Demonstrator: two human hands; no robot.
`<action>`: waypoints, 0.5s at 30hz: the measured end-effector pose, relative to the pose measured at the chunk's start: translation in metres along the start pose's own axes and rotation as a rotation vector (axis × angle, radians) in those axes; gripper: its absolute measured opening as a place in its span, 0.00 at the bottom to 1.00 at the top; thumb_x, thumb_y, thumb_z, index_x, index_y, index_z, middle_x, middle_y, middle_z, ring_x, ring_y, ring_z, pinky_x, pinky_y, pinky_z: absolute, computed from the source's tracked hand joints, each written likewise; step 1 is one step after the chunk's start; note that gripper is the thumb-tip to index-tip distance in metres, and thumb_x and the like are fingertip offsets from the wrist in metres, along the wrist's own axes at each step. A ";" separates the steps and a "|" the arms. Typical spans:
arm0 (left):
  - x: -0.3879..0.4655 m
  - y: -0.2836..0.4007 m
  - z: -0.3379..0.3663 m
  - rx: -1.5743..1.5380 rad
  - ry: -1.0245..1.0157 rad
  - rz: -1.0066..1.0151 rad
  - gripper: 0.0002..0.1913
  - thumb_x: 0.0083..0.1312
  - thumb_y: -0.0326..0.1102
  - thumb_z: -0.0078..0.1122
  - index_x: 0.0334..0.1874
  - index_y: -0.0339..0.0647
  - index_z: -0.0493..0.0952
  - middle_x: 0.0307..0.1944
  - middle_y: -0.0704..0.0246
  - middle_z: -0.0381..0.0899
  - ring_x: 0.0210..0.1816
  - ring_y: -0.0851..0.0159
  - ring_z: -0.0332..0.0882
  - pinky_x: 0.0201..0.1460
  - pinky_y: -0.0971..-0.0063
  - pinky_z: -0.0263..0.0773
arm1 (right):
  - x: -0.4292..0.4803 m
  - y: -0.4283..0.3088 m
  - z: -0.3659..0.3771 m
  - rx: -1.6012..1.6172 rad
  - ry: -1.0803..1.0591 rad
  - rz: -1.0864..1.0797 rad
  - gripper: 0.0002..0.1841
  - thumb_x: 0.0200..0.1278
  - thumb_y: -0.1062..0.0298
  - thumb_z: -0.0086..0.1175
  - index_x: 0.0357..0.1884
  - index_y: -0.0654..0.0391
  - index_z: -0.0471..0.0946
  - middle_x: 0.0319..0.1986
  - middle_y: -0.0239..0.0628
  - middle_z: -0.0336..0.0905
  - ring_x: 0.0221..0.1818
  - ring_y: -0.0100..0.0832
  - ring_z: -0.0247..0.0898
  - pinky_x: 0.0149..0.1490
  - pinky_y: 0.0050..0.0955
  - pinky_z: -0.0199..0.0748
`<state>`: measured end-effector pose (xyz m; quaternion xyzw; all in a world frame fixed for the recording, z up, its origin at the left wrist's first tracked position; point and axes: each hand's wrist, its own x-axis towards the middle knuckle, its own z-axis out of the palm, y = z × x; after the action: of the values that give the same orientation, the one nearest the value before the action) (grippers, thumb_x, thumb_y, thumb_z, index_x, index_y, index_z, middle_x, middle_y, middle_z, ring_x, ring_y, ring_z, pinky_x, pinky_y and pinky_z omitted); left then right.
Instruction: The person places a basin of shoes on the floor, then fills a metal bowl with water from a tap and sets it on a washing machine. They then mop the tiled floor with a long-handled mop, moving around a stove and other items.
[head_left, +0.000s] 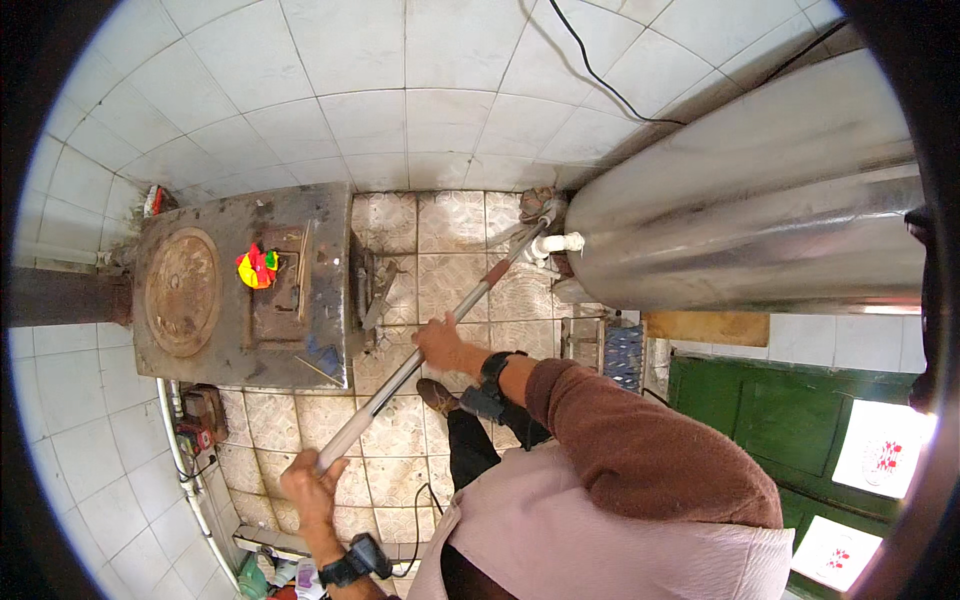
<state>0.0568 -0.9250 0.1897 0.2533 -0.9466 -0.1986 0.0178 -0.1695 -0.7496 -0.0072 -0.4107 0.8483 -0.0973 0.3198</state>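
Note:
A long metal pole (472, 298), apparently a mop handle, slants across the tiled floor. My left hand (310, 484) is closed around its pale grip at the near end. Farther up, my right hand (441, 345) grasps the shaft, below a reddish-brown section. The far end reaches a brownish, bundled head (537, 205) in the corner by the wall. That head is small in view and its strands cannot be made out. Just beside it, a white plastic pipe fitting (559, 244) sticks out from a large metal tank (742, 202).
To the left stands a rusty iron stove (330, 277) with a round lid (182, 291), a flue pipe (71, 297) and a red-yellow plastic bag (259, 266). A black cable (418, 517) crosses the floor near my foot (437, 396). At right is a green door (787, 420).

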 end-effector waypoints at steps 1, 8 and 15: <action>-0.007 -0.006 -0.014 0.011 0.060 0.012 0.22 0.36 0.43 0.72 0.17 0.35 0.68 0.14 0.57 0.67 0.18 0.49 0.65 0.21 0.63 0.60 | -0.002 -0.019 0.002 0.024 -0.015 -0.014 0.07 0.44 0.69 0.55 0.29 0.55 0.75 0.32 0.41 0.74 0.43 0.44 0.67 0.54 0.61 0.45; -0.075 -0.037 -0.148 0.311 0.136 0.052 0.17 0.41 0.37 0.69 0.25 0.33 0.71 0.18 0.58 0.71 0.19 0.51 0.68 0.23 0.62 0.62 | -0.025 -0.161 -0.008 0.141 0.093 -0.294 0.09 0.42 0.74 0.52 0.30 0.54 0.73 0.29 0.37 0.73 0.41 0.40 0.66 0.50 0.51 0.50; -0.143 0.026 -0.223 0.339 0.078 -0.301 0.21 0.50 0.39 0.66 0.35 0.24 0.72 0.30 0.53 0.72 0.28 0.51 0.72 0.28 0.59 0.71 | -0.052 -0.202 -0.038 0.333 0.058 -0.769 0.06 0.46 0.73 0.53 0.27 0.50 0.70 0.27 0.31 0.68 0.41 0.34 0.63 0.50 0.46 0.50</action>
<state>0.1990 -0.9167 0.4149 0.3985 -0.9166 -0.0270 -0.0184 -0.0410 -0.8435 0.1324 -0.6373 0.6147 -0.3565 0.2983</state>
